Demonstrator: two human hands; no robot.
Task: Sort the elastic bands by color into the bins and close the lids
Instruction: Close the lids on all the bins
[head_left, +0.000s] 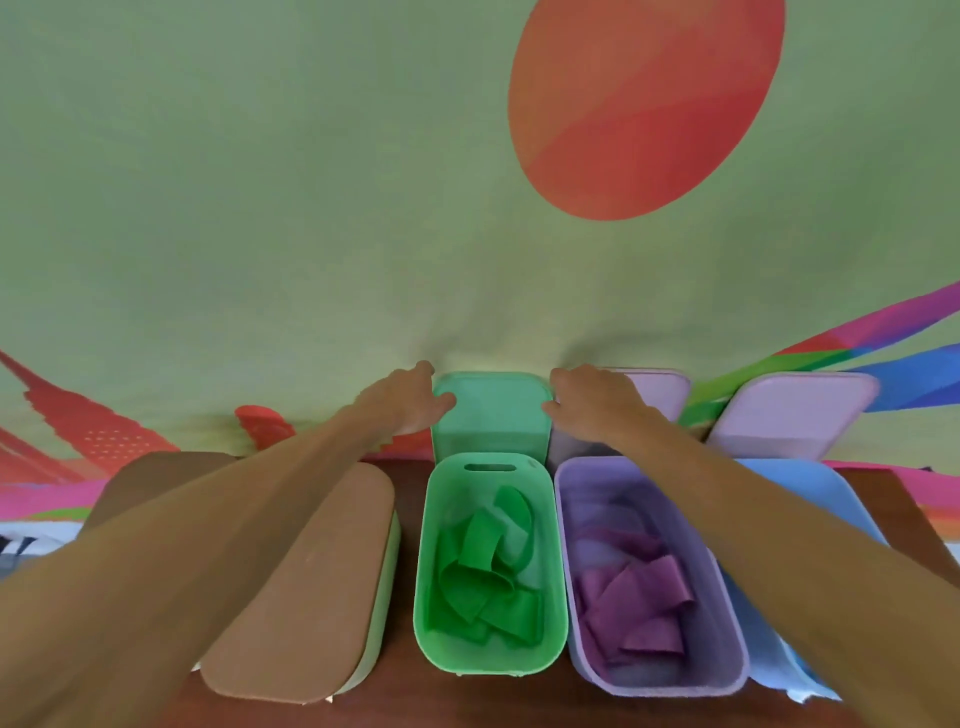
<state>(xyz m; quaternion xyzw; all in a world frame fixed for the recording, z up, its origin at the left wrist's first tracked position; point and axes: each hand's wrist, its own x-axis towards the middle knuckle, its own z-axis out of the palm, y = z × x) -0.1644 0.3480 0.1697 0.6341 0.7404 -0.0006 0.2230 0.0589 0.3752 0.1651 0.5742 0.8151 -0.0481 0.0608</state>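
The green lid (491, 410) stood on its edge behind the green bin (441, 597), leaning back on the wall (260, 208). The left hand (410, 400) held its left side and the right hand (597, 405) held its right side. Each thumb lay on the front and the fingers curled round the back, so the grip looked snug, though the fingertips were hidden.

The green bands (483, 566) lay in a heap inside the green bin, and none hung over the rim. The purple bands (634, 608) lay in the purple bin (737, 670) just beside it, which was open too. The purple lid (660, 395) leaned just behind the right hand.

The job in hand looked like closing the green bin. To do it well, both hands should lift the lid straight up, then tip it flat over the bin. The lid's corners should line up with the bin's corners before pushing down. The right hand should take care not to bump the purple lid, which could fall. The bin with the brown lid (311, 582) on the left was already shut, and a blue bin (810, 488) sat on the right.
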